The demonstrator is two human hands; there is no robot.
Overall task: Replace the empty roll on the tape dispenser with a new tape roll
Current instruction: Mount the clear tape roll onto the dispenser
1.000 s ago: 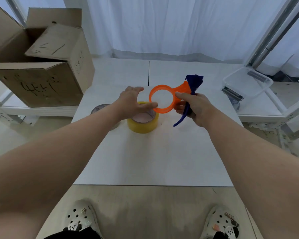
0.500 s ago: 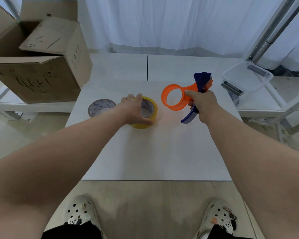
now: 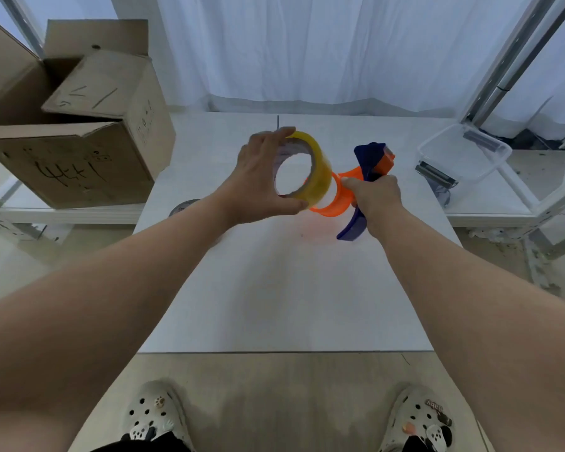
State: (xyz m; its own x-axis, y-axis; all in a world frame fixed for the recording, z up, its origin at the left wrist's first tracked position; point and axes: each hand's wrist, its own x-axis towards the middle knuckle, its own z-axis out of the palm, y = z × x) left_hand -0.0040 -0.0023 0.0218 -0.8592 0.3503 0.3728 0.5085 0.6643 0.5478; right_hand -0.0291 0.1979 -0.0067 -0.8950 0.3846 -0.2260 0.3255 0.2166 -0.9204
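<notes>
My left hand [image 3: 258,177] grips a yellow tape roll [image 3: 318,168], held up on edge above the white table [image 3: 274,288], its hole facing me. My right hand [image 3: 374,195] holds the tape dispenser [image 3: 359,181], which has an orange ring hub and a dark blue handle and head. The yellow roll sits right against the left side of the orange ring and partly covers it. An empty grey roll core [image 3: 185,207] lies flat on the table at the left, mostly hidden behind my left forearm.
An open cardboard box [image 3: 79,132] stands on a shelf at the left. A clear plastic container [image 3: 463,154] with a metal clip lies at the right, beside a metal frame post. White curtains hang behind the table. My feet in white clogs show below the table's front edge.
My left hand lifted the yellow roll off the table and brought it up to the orange ring. The right hand kept hold of the dispenser, shifting slightly.
</notes>
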